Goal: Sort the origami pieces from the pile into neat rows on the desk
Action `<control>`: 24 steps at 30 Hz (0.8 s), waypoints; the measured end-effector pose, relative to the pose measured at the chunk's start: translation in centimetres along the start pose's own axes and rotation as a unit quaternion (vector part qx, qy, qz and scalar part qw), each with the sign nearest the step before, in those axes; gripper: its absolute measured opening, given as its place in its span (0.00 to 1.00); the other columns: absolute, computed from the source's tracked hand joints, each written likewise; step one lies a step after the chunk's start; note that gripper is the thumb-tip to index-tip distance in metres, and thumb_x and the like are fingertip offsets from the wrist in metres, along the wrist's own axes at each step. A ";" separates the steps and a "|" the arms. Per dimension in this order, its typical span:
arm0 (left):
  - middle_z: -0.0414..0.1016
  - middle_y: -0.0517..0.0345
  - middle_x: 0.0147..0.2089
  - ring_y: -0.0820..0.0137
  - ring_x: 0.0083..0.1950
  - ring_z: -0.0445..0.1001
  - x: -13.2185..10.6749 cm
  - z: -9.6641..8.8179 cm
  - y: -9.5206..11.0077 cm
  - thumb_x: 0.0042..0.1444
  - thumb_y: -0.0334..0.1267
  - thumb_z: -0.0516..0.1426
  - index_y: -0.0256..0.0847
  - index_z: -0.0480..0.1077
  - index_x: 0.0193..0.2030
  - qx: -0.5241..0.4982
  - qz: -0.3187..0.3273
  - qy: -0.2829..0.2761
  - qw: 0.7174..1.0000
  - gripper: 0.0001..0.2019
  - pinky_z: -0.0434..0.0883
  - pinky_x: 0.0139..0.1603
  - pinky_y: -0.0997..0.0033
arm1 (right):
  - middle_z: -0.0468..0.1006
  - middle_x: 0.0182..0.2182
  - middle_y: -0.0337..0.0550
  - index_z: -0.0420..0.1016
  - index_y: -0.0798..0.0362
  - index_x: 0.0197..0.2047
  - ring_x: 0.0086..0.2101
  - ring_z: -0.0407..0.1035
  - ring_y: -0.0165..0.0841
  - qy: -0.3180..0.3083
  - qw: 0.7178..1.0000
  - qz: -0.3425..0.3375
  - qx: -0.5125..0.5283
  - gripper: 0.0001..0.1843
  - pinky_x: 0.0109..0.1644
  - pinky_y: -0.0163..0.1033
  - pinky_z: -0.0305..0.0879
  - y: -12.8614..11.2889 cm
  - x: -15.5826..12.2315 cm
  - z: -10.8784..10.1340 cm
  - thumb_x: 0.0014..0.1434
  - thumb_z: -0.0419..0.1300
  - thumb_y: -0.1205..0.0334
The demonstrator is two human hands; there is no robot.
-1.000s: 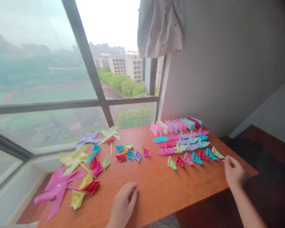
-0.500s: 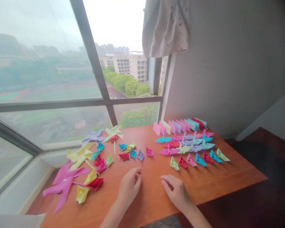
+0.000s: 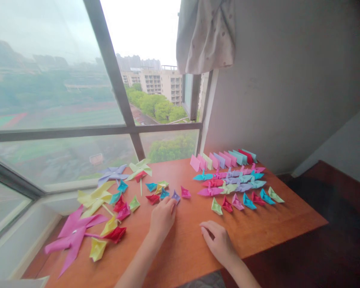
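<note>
Paper folds (image 3: 210, 191) cover the desk (image 3: 270, 228), grouped by shape, likely so each kind is easy to pick. The purple piece (image 3: 176, 195) lies in the small row mid-desk. The left hand (image 3: 162, 218) has half-curled fingertips right at it, gripping nothing. The right hand (image 3: 219, 242) rests empty and loosely bent near the front edge, apart from it.

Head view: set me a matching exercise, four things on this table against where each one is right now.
1. left hand
2. right hand
3. pink pinwheel
4. upright folded cards

A. far right, by the wall
B. near left end of the table
C. resting on bare wood, no paper under it
D. beside the small purple fold

Pairs: 1-D, 2-C, 3-B, 4-A.
</note>
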State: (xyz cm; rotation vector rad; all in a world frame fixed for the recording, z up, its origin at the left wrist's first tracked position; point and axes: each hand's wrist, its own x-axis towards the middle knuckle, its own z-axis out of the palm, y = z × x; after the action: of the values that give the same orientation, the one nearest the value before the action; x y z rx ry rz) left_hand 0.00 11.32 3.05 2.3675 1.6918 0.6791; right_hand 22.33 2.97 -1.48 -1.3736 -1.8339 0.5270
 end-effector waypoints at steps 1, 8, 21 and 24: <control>0.75 0.58 0.37 0.70 0.35 0.75 -0.3 -0.1 -0.1 0.62 0.32 0.51 0.44 0.72 0.37 0.001 0.005 -0.003 1.000 0.09 0.66 0.34 0.77 | 0.79 0.33 0.44 0.78 0.50 0.39 0.34 0.75 0.35 0.003 1.000 -0.001 0.002 0.14 0.41 0.38 0.72 0.0 0.0 0.0 0.65 0.50 0.62; 0.76 0.56 0.39 0.69 0.39 0.77 -4.2 -1.4 -0.2 0.64 0.33 0.49 0.45 0.73 0.40 -0.069 0.070 -0.035 0.995 0.11 0.71 0.38 0.76 | 0.79 0.33 0.43 0.78 0.50 0.40 0.33 0.75 0.34 0.006 1.000 0.001 -0.003 0.13 0.39 0.36 0.71 -0.3 0.0 -0.1 0.65 0.51 0.62; 0.76 0.56 0.39 0.70 0.38 0.77 -7.6 -0.7 1.8 0.62 0.28 0.49 0.45 0.74 0.41 -0.194 0.086 -0.067 0.975 0.13 0.72 0.40 0.75 | 0.78 0.30 0.42 0.78 0.48 0.40 0.32 0.73 0.33 -0.059 0.994 -0.083 -0.040 0.11 0.39 0.36 0.68 -2.1 -0.3 -0.9 0.66 0.53 0.62; 0.77 0.53 0.41 0.68 0.39 0.77 -7.6 -0.6 1.6 0.62 0.29 0.49 0.44 0.73 0.45 -0.213 0.068 -0.064 0.973 0.13 0.72 0.40 0.74 | 0.79 0.30 0.42 0.79 0.49 0.39 0.30 0.73 0.32 -0.026 0.998 -0.057 -0.008 0.12 0.37 0.35 0.69 -1.9 -0.3 -0.7 0.66 0.54 0.61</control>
State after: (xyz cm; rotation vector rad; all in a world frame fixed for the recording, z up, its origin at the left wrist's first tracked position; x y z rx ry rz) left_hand -0.89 3.66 2.16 2.1758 1.1964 0.7987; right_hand 21.77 1.94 0.18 -1.2676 -1.9502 0.4937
